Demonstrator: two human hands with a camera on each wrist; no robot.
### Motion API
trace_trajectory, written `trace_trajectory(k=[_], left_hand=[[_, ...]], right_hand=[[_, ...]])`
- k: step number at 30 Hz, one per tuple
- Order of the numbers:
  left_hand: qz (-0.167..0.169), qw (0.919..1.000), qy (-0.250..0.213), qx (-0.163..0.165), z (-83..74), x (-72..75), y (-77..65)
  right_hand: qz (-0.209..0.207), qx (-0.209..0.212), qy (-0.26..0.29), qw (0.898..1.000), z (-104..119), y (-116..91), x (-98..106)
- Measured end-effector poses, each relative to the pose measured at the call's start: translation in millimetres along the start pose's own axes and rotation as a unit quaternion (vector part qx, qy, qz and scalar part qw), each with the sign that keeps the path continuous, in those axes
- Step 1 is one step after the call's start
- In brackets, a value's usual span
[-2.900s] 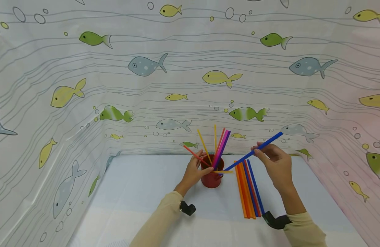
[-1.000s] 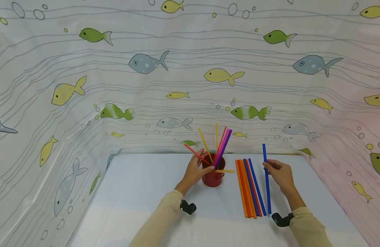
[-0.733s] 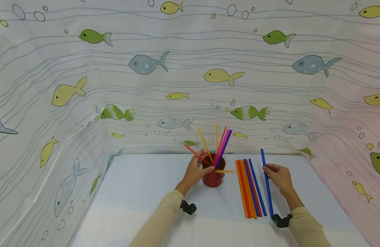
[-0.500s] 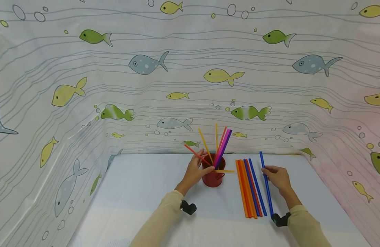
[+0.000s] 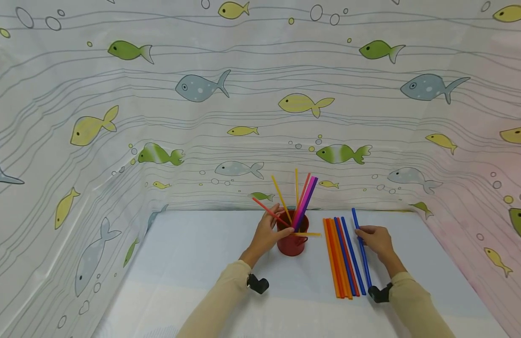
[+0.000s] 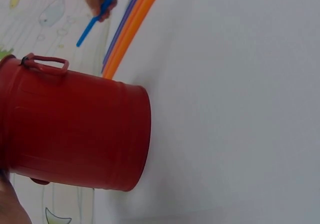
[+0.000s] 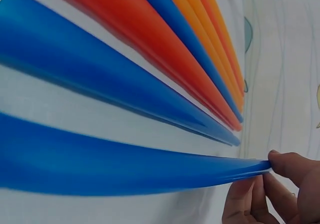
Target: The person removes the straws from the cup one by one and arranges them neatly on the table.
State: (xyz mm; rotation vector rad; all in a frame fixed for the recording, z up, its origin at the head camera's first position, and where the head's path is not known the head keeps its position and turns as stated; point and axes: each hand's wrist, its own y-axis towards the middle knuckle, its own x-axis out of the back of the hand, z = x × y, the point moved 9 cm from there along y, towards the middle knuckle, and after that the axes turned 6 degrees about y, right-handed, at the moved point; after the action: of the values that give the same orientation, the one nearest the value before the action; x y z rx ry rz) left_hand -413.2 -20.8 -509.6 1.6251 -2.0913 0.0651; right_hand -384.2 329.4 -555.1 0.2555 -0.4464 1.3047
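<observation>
My left hand (image 5: 264, 235) holds a small red metal pail (image 5: 291, 247) at its rim, thumb in front, fingers at the far side. Pink, purple, red and yellow straws (image 5: 303, 206) stick out of it; one yellow straw (image 5: 308, 234) juts sideways near the thumb. In the left wrist view the pail (image 6: 80, 129) shows a side handle (image 6: 47, 64). My right hand (image 5: 378, 241) pinches a blue straw (image 5: 364, 260) near its far end. In the right wrist view, this straw (image 7: 125, 171) lies beside another blue straw (image 7: 120, 79), a gap between them.
Orange, red and blue straws lie side by side right of the pail, with an orange straw (image 5: 331, 258) leftmost. A white table surface (image 5: 192, 253) spreads around them. Fish-patterned sheeting (image 5: 243, 150) rises behind and at both sides.
My right hand has brought the blue straw from a slant near the pail down to the right of the row, then shifted it left toward the row. My left hand stays on the pail.
</observation>
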Motion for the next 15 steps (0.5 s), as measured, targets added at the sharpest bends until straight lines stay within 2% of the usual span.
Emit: trace_trajectory(k=[7, 15], left_hand=[[0.002, 0.9999, -0.001, -0.010, -1.8, 0.3, 0.6], [0.001, 1.0000, 0.002, -0.005, -2.3, 0.0, -0.9]], right_hand=[[0.005, -0.012, -0.018, 1.000, -5.8, 5.3, -7.4], [0.005, -0.028, -0.049, 0.998, -12.7, 5.4, -10.6]])
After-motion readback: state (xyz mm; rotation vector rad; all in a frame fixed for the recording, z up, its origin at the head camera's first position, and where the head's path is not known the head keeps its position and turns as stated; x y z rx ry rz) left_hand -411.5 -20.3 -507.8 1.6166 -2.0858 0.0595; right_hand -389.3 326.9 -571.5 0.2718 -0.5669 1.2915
